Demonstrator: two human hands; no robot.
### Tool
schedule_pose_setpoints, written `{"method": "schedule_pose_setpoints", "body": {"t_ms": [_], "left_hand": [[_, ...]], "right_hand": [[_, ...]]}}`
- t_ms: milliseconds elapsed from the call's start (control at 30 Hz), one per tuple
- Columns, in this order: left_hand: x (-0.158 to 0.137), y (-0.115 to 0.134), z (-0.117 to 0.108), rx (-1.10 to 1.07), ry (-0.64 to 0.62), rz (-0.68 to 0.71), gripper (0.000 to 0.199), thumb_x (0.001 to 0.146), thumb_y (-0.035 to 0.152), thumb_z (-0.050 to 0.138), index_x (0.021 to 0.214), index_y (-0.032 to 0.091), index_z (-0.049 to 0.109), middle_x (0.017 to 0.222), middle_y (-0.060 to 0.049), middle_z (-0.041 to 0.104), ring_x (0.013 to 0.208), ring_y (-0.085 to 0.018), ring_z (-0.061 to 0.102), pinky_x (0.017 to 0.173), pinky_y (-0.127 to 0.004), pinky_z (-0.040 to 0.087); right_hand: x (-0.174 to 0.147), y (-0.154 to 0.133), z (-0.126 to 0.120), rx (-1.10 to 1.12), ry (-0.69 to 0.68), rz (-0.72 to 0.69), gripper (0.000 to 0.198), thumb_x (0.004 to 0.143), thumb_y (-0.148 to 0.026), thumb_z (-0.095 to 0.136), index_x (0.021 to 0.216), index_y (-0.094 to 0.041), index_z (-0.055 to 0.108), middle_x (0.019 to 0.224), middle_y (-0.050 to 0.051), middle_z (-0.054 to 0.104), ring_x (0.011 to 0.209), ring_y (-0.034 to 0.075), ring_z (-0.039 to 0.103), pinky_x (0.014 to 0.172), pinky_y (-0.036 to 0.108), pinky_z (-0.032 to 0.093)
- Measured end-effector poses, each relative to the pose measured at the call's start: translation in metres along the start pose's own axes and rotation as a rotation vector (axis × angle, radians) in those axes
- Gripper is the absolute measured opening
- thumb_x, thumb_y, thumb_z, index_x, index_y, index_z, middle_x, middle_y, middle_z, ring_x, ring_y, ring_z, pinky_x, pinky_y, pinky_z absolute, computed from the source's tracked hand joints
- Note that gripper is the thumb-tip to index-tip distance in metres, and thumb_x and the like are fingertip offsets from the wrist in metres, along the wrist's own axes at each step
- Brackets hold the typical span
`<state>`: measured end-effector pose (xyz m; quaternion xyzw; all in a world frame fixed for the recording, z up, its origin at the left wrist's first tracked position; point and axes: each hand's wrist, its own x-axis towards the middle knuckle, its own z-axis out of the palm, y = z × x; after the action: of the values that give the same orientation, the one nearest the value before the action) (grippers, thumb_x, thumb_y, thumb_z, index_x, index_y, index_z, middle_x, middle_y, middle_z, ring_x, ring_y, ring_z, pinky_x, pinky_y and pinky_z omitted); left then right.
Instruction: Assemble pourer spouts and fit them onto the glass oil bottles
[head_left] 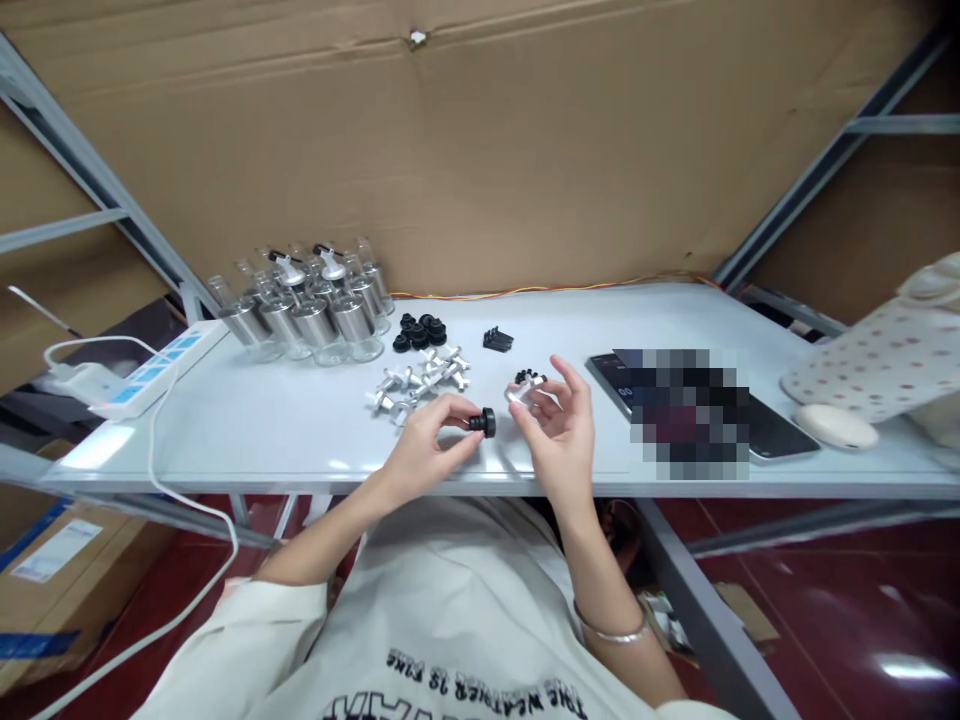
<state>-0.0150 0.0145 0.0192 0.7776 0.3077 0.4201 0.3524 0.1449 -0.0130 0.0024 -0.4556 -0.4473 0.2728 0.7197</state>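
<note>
Over the front of the table, my left hand [435, 440] pinches a black ribbed stopper [482, 423] between thumb and fingers. My right hand [559, 430] is just to its right, with a silver pourer spout [517, 394] at its thumb and curled fingers; the index finger is raised. The stopper and the spout are apart. Several small black pieces [529, 377] show right behind the spout. Beyond my left hand lies a pile of silver pourer spouts [424, 375]. Black stoppers [420, 333] are heaped behind that pile, with thin black caps [497, 340] to their right.
Several glass bottles with steel sleeves [311, 320] stand at the back left; two carry pourers. A white power strip [161, 368] sits on the left edge, its cable hanging down. On the right are a phone [780, 432], partly blurred out, a white oval object [836, 426] and a spotted item [870, 350].
</note>
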Motion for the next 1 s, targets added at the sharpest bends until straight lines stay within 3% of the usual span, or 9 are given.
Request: {"method": "schedule_pose_setpoints", "body": {"t_ms": [100,200,367,567,700,1000], "left_hand": [[-0.003,-0.002,0.0,0.05,0.072,0.064,0.014,0.079,0.02,0.062,0.089,0.018,0.053,0.095,-0.008,0.062,0.092,-0.018,0.063,0.083,-0.031,0.053],[-0.003,-0.004,0.001,0.061,0.142,0.111,0.013,0.078,0.015,0.06,0.085,0.018,0.049,0.098,-0.009,0.062,0.095,-0.019,0.063,0.084,-0.034,0.052],[-0.002,-0.005,0.001,0.109,0.189,0.149,0.013,0.079,0.011,0.057,0.086,0.019,0.05,0.099,-0.008,0.064,0.096,-0.018,0.063,0.086,-0.034,0.05],[-0.004,-0.007,0.003,0.131,0.218,0.13,0.025,0.078,0.012,0.06,0.101,0.019,0.053,0.099,-0.005,0.064,0.085,-0.014,0.062,0.08,-0.029,0.052],[-0.005,-0.007,0.003,0.119,0.278,0.133,0.025,0.081,0.015,0.061,0.104,0.019,0.053,0.102,-0.007,0.064,0.088,-0.015,0.062,0.082,-0.03,0.051],[-0.004,-0.002,-0.001,0.151,0.201,0.086,0.018,0.091,0.028,0.051,0.106,0.018,0.055,0.086,-0.005,0.065,0.079,-0.015,0.064,0.072,-0.026,0.049]], "right_hand": [[0.0,-0.004,0.0,-0.014,-0.047,0.031,0.045,0.074,-0.03,0.069,0.117,-0.025,0.056,0.101,0.004,0.057,0.085,0.015,0.06,0.078,0.03,0.051],[-0.001,-0.008,0.0,-0.093,-0.06,0.048,0.03,0.07,-0.032,0.073,0.096,-0.021,0.063,0.089,0.002,0.06,0.072,0.013,0.057,0.066,0.026,0.049],[-0.002,-0.011,-0.002,-0.143,-0.012,0.056,0.027,0.076,-0.041,0.067,0.066,-0.019,0.054,0.055,-0.006,0.046,0.047,0.008,0.04,0.044,0.021,0.034],[-0.001,-0.009,-0.003,-0.06,-0.114,0.022,0.02,0.084,-0.04,0.059,0.083,-0.02,0.058,0.061,-0.003,0.055,0.054,0.011,0.051,0.054,0.024,0.043],[-0.001,-0.008,-0.003,-0.071,-0.195,0.027,0.017,0.085,-0.037,0.058,0.086,-0.02,0.06,0.067,-0.001,0.059,0.06,0.012,0.055,0.059,0.026,0.046],[-0.002,-0.006,-0.005,-0.024,-0.302,-0.004,0.013,0.086,-0.034,0.06,0.088,-0.022,0.06,0.076,0.0,0.063,0.07,0.013,0.06,0.068,0.027,0.048]]}}
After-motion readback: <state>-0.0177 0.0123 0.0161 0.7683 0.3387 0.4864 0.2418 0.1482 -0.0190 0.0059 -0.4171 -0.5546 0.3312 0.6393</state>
